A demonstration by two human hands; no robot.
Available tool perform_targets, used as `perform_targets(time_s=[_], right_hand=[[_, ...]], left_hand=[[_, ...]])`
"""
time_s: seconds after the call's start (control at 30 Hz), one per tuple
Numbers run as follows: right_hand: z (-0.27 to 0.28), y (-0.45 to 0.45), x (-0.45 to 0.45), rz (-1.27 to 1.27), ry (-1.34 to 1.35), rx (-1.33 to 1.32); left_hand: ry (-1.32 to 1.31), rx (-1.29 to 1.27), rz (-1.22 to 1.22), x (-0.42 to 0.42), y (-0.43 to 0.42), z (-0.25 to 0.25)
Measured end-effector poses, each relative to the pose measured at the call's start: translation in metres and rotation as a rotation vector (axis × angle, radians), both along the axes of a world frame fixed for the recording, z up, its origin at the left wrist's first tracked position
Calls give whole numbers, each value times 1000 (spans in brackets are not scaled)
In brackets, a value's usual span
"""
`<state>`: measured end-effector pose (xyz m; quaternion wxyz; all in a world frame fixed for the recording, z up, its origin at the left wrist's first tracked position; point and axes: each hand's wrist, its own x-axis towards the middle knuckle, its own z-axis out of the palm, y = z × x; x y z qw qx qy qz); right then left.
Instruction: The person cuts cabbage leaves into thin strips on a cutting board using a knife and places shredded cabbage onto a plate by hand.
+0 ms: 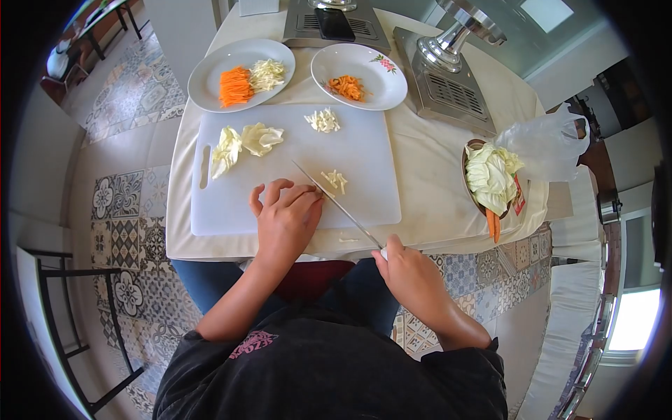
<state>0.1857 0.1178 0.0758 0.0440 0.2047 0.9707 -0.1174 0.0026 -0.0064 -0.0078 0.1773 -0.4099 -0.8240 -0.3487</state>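
Observation:
A knife (350, 215) lies slantwise over the white cutting board (294, 126), its pale handle inside my closed right hand (411, 280) at the board's front edge. My left hand (288, 218) rests on the board, left of the blade, with bent fingers; what its fingertips press, if anything, is hidden. Just right of the blade is a little pile of cut pale strips (334, 181). A second pile of chopped pieces (323, 120) sits near the board's back edge. Two cabbage leaf pieces (226, 152) (261, 139) lie at the board's left.
Behind the board stand an oval plate (203, 78) with orange and pale shreds and a floral plate (387, 87) with orange peelings. Steel stoves (455, 98) and a phone (334, 24) are farther back. At right are a cabbage (491, 176), carrots (493, 226) and a plastic bag (549, 143).

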Motion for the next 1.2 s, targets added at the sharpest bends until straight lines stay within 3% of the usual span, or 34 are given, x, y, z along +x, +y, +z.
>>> perform_targets(time_s=[1.2], right_hand=[[15, 1, 12, -78, -138, -105]], left_hand=[[-12, -114, -91, 0, -10, 5]])
